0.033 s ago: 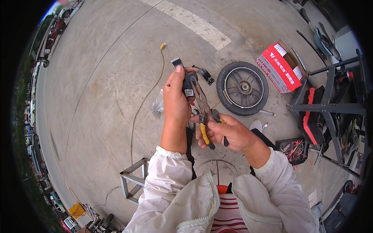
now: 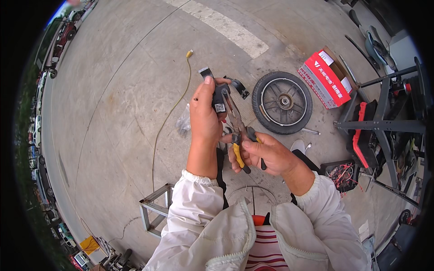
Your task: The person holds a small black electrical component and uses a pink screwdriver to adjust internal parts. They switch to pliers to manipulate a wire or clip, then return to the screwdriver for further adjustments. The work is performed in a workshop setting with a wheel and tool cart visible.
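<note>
My left hand point(image 2: 205, 110) is closed round a black plastic part point(image 2: 219, 96) that carries a small white label and a bent arm. What exactly the part is, I cannot make out. My right hand point(image 2: 262, 154) grips long-nose pliers point(image 2: 238, 121) with yellow and black handles. The pliers' metal jaws point up and reach to the black part, touching or overlapping it. A curved black piece point(image 2: 239, 87) juts out on the right side of the part. My left fingers hide much of the part's far side.
A spoked wheel with tyre point(image 2: 260, 101) lies on the concrete to the right, beside a red cardboard box point(image 2: 326, 80). Further right stand a dark metal rack point(image 2: 384, 125) and a bin of wires point(image 2: 342, 175). Left are a yellow-plugged cable point(image 2: 184, 92) and a metal frame stool point(image 2: 156, 207).
</note>
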Demonstrator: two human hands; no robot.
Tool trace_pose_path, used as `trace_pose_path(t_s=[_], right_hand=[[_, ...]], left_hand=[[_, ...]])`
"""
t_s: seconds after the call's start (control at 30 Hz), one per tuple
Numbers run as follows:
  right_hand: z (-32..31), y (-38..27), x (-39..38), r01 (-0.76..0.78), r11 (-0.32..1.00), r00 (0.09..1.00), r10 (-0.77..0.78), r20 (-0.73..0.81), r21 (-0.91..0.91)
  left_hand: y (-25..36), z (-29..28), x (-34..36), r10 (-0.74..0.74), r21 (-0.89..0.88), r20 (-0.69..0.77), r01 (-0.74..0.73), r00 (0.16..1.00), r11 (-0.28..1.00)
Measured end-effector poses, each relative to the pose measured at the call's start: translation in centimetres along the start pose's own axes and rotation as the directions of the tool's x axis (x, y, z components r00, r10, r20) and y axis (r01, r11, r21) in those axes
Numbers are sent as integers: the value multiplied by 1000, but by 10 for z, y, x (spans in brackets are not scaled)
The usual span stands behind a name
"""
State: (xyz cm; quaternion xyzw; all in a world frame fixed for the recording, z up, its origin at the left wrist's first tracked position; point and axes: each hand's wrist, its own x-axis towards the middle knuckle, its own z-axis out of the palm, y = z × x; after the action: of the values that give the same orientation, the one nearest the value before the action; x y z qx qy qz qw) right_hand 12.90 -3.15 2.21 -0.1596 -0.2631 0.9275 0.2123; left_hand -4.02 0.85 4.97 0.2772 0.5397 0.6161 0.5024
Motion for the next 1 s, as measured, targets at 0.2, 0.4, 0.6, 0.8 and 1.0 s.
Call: trace_pose_path(t_s=[0.2, 0.4, 0.6, 0.8, 1.0], right_hand=[[-1, 0, 1, 18, 999, 1000, -19, 20, 41], [-1, -1, 0, 20, 1000, 1000, -20, 10, 14], [10, -6, -3, -16, 998, 996, 10, -90, -63], [-1, -2, -2, 36, 984, 972, -74, -223, -172], [-15, 3, 4, -140, 721, 831, -287, -477, -679]], left_hand=[[1, -2, -1, 7, 13, -1, -7, 1000, 1000], [0, -3, 0, -8, 12, 14, 8, 1000, 1000], [-3, -13, 5, -156, -163, 57, 163, 986, 973], [-7, -19, 13, -184, -548, 85, 200, 979, 812], [-11, -29, 15, -197, -630, 140, 241, 970, 738]])
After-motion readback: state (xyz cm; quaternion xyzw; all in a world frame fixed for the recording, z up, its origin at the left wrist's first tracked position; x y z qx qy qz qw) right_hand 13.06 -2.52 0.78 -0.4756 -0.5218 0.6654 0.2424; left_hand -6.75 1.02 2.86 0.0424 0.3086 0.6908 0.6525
